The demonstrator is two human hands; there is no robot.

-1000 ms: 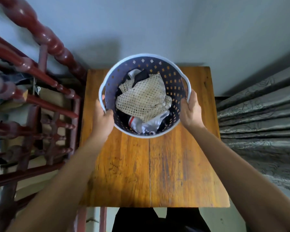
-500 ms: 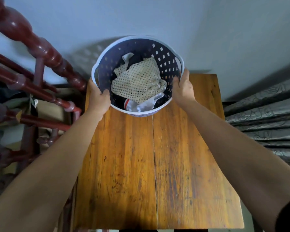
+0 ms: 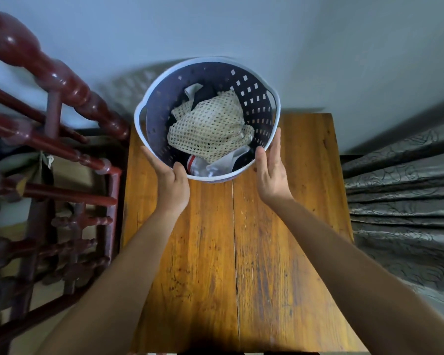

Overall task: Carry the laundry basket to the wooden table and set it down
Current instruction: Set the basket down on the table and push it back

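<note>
The round laundry basket [image 3: 162, 103], purple with a white rim and square holes, sits at the far end of the wooden table [image 3: 241, 252], close to the wall. Inside lie a cream mesh cloth [image 3: 210, 126] and some dark and white clothes. My left hand [image 3: 171, 183] is at the basket's near-left rim with fingers stretched out along the outside and the thumb at the rim. My right hand [image 3: 272, 172] is flat beside the near-right rim, fingers straight, not curled around anything.
Dark red turned-wood furniture [image 3: 62, 80] stands tight against the table's left side. A grey patterned curtain [image 3: 400, 201] hangs along the right side. A pale wall [image 3: 241, 26] lies right behind the basket.
The basket moved to the table's far end near the wall. Both hands left the side handles, slid back to the near rim and their fingers straightened.
</note>
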